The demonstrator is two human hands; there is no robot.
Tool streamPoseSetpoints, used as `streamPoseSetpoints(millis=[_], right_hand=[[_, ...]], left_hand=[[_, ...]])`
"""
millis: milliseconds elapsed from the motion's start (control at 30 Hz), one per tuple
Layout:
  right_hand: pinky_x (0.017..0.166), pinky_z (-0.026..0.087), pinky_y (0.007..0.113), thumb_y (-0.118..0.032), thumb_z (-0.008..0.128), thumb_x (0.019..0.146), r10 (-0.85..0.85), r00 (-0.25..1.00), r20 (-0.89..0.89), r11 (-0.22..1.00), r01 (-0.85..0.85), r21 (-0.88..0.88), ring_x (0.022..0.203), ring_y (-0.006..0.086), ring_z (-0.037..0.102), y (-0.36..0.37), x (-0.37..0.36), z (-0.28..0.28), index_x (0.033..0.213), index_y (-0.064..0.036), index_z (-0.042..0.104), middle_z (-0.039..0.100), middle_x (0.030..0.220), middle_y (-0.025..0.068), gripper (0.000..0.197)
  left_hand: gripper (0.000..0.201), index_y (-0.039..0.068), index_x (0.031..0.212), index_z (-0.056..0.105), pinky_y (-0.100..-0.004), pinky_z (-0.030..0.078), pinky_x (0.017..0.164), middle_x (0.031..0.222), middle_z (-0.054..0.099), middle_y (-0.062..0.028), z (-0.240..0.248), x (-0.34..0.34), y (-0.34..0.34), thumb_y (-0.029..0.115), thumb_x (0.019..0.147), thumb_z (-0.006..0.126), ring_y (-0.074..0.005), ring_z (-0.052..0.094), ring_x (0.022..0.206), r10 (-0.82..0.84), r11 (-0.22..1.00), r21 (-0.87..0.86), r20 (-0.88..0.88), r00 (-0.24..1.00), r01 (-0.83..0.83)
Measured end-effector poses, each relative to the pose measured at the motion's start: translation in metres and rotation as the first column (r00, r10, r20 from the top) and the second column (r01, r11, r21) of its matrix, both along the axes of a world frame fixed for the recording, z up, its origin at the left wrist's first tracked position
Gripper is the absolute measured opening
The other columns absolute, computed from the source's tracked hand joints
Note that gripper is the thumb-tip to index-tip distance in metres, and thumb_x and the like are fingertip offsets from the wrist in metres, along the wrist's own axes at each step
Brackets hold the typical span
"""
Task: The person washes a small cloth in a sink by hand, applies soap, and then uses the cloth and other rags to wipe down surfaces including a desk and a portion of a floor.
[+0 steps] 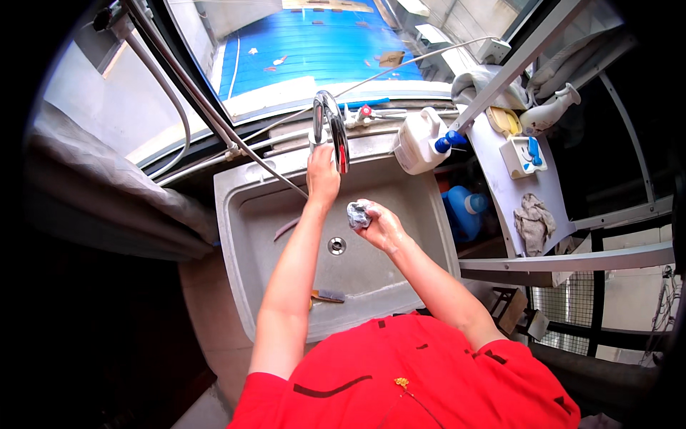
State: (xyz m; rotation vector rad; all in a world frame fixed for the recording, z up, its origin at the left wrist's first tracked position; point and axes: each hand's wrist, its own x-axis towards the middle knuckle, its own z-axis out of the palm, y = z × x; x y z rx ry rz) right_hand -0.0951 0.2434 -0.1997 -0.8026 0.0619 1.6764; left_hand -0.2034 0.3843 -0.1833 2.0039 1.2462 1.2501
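Note:
My left hand (pixel 324 175) reaches to the far side of the sink and is closed at the base of the chrome faucet (pixel 330 118); its fingertips are partly hidden there. Over the middle of the grey stone sink (pixel 239 286), my right hand (pixel 382 227) holds a wet-looking, crumpled grey-white wad (pixel 359 214), perhaps a cloth or scrubber. Whitish suds or wetness show on that wrist. Below the hands is the metal drain (pixel 336 246). A brush (pixel 329 295) lies in the near part of the basin. No running water can be made out.
A white jug (pixel 418 146) with a blue-topped bottle beside it stands at the sink's far right corner. Right of the sink, a blue bottle (pixel 464 211) sits low. A shelf carries a white soap box (pixel 524 156) and a crumpled rag (pixel 534 223). A hose (pixel 275 171) hangs into the basin.

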Motion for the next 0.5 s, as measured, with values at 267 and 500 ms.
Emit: streamPoseSetpoints(millis=[267, 500], right_hand=[[0.082, 0.045, 0.042, -0.006, 0.044, 0.081, -0.038, 0.999, 0.003, 0.999, 0.038, -0.016, 0.089, 0.0246, 0.054, 0.009, -0.005, 0.005, 0.104, -0.0012, 0.052, 0.056, 0.099, 0.0114, 0.025], [0.079, 0.048, 0.036, -0.019, 0.047, 0.089, -0.064, 0.99, -0.128, 0.979, 0.087, 0.184, 0.089, 0.0185, 0.056, 0.013, -0.004, -0.035, 0.101, -0.0006, 0.054, 0.059, 0.1, 0.0086, 0.023]], left_hand=[[0.02, 0.006, 0.093, 0.065, -0.0293, 0.046, 0.062, 0.075, 0.064, -0.0092, -0.031, 0.009, -0.023, 0.012, 0.08, 0.05, -0.0156, 0.059, 0.064, -0.095, 0.963, -0.255, -0.003, 0.995, 0.091], [0.032, -0.001, 0.113, 0.053, -0.0333, 0.033, 0.098, 0.123, 0.049, -0.0159, -0.019, 0.019, -0.116, 0.012, 0.086, 0.046, -0.025, 0.046, 0.115, -0.08, 0.925, -0.314, 0.393, 0.916, 0.215]])
